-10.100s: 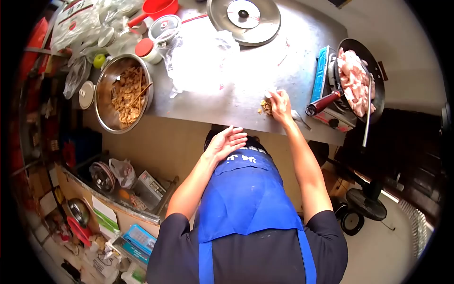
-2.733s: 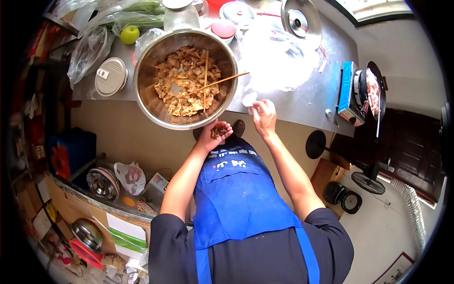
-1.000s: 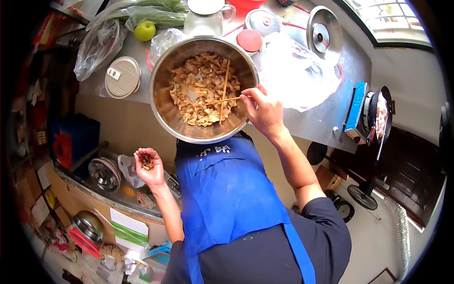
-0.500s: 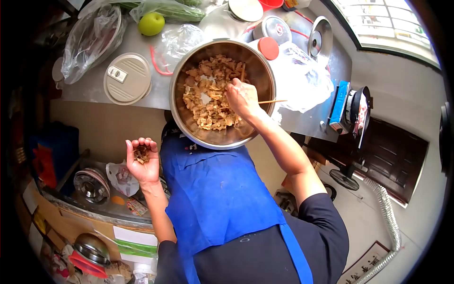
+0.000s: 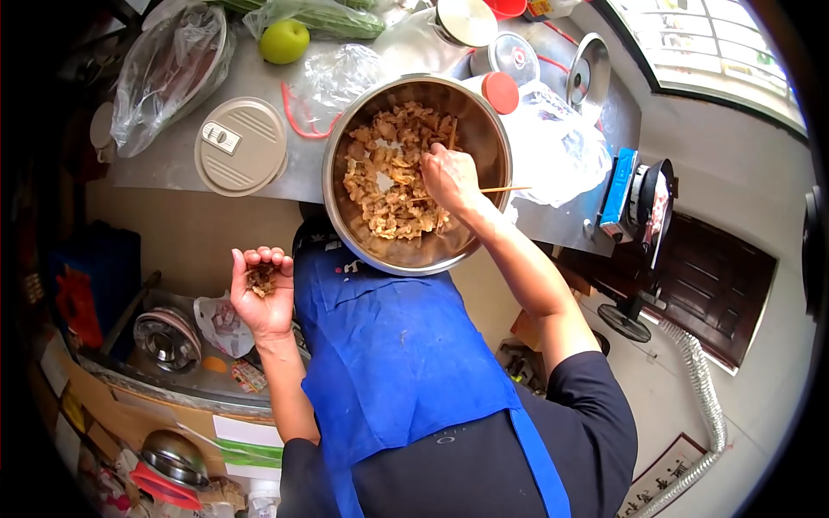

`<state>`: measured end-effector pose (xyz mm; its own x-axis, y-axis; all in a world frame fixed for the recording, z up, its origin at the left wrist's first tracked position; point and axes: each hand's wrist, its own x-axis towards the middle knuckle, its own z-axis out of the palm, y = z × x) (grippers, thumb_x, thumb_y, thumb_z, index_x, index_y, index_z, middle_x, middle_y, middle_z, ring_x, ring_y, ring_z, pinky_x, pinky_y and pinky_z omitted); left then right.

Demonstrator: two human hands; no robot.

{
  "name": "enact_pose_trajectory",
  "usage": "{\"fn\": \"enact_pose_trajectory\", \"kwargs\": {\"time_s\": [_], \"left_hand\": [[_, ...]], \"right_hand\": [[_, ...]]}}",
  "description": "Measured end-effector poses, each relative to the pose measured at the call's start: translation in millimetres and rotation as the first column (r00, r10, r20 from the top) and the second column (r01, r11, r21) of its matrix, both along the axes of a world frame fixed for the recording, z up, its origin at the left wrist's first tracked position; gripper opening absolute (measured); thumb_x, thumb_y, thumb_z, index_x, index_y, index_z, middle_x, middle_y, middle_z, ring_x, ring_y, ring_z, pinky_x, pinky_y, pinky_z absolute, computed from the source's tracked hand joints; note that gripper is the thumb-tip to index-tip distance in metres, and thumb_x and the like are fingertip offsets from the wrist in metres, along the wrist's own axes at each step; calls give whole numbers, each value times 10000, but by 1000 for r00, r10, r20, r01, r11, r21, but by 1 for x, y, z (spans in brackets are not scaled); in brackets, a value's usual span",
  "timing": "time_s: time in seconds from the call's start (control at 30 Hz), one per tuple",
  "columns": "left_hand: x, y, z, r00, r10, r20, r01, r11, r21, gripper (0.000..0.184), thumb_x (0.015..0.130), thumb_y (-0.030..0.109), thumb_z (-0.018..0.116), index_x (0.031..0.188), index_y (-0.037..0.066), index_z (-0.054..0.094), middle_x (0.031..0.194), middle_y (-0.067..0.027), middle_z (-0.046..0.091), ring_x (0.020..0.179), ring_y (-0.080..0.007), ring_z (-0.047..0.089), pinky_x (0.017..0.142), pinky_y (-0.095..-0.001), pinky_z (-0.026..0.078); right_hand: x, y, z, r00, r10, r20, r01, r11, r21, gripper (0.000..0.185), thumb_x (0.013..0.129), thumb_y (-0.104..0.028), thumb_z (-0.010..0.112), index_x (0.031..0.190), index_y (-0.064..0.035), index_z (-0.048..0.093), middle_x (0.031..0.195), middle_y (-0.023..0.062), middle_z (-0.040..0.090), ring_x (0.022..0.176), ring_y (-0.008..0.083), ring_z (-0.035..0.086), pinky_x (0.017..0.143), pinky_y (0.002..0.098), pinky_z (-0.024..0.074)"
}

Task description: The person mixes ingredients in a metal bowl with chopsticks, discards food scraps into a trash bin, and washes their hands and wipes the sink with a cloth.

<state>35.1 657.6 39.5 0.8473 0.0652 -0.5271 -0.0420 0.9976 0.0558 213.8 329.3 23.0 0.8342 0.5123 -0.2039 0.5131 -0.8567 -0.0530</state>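
My left hand [image 5: 263,298] is held palm up beside the apron, its fingers curled around a small heap of dark brown, shrivelled bits [image 5: 262,281]. The large steel bowl [image 5: 332,203] holds a mass of light brown, moist-looking pieces [image 5: 389,211], probably meat. Inside the bowl, above these pieces, my right hand [image 5: 452,180] points down with its fingertips pinched together. What lies between those fingertips is hidden. One wooden chopstick [image 5: 505,188] passes beneath this hand and sticks out past the rim; another wooden chopstick [image 5: 453,131] shows behind the fingers.
On the steel table stand a beige lidded container [image 5: 241,151], a green apple [image 5: 284,41], a red-capped jar [image 5: 500,92] and clear plastic bags [image 5: 553,147]. A pan [image 5: 663,203] sits beyond the table's right end. Lower left, a shelf holds metal bowls [image 5: 168,338].
The view has shifted slightly, so the bowl and table sit a little further right. My right hand still pinches over the pieces, and my left hand keeps its brown bits.
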Motion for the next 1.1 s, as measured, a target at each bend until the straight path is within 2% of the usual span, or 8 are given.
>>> {"fn": "enact_pose_trajectory", "kwargs": {"time_s": [0.23, 0.4, 0.47, 0.53, 0.67, 0.83, 0.93, 1.1], "left_hand": [[12, -15, 19, 996, -91, 20, 91, 996, 17, 412, 1067, 334, 485, 871, 20, 666, 895, -124, 656, 906, -277, 623, 854, -437, 569], [24, -33, 36, 980, -198, -6, 198, 979, 40, 418, 1058, 334, 498, 907, 3, 703, 936, -158, 695, 923, -314, 673, 883, -476, 577], [29, -40, 40, 976, -216, 13, 216, 976, 16, 422, 1055, 334, 501, 932, -9, 714, 973, -182, 712, 960, -333, 685, 921, -490, 568], [36, -48, 51, 963, -268, -36, 268, 963, 8, 383, 1050, 313, 525, 909, 8, 709, 980, -163, 714, 981, -307, 676, 916, -476, 574], [39, -66, 45, 955, -296, -34, 295, 955, -34, 436, 1060, 332, 485, 997, -43, 699, 1046, -218, 712, 1024, -360, 676, 1010, -507, 520], [33, -74, 35, 940, -340, -33, 334, 935, -121, 419, 1062, 325, 485, 991, -29, 697, 1035, -186, 720, 1011, -278, 677, 975, -408, 519], [31, -75, 36, 947, -318, -42, 312, 943, -114, 413, 1057, 320, 498, 956, -28, 696, 1009, -180, 720, 999, -277, 677, 973, -403, 521], [30, -75, 33, 954, -298, -19, 293, 947, -135, 396, 1051, 318, 515, 926, -10, 699, 985, -175, 716, 976, -297, 680, 943, -430, 541]], "right_hand": [[1, -2, -3, 1000, -4, 1, 4, 999, 37, 162, 838, -75, 540, 715, -17, 629, 764, 209, 620, 661, 362, 667, 578, 466, 529], [-3, -2, 11, 991, -88, 105, 67, 979, 192, 108, 812, -111, 617, 735, -42, 649, 757, 154, 622, 647, 335, 661, 585, 433, 540], [-9, 6, 36, 988, -113, 106, 83, 965, 251, 75, 793, -124, 682, 766, -54, 672, 760, 125, 624, 648, 313, 659, 578, 408, 538], [-19, 22, 75, 994, -110, 2, 95, 871, 481, 57, 796, -123, 714, 782, -74, 688, 744, 103, 613, 647, 296, 652, 559, 388, 529], [-55, 70, 149, 985, 112, -131, 5, 741, 672, 100, 751, -68, 767, 820, -76, 695, 700, 68, 569, 627, 229, 627, 538, 338, 490], [-78, 100, 137, 970, 242, -8, -192, 788, 586, 155, 783, -160, 760, 870, -83, 659, 750, 33, 525, 648, 188, 609, 525, 331, 485], [-78, 98, 135, 962, 273, 10, -235, 808, 541, 192, 777, -207, 757, 849, -80, 633, 764, 29, 507, 665, 180, 607, 527, 325, 486], [-79, 94, 143, 960, 279, 8, -227, 765, 602, 178, 761, -172, 763, 859, -79, 645, 740, 37, 499, 626, 191, 596, 505, 335, 475]]}}
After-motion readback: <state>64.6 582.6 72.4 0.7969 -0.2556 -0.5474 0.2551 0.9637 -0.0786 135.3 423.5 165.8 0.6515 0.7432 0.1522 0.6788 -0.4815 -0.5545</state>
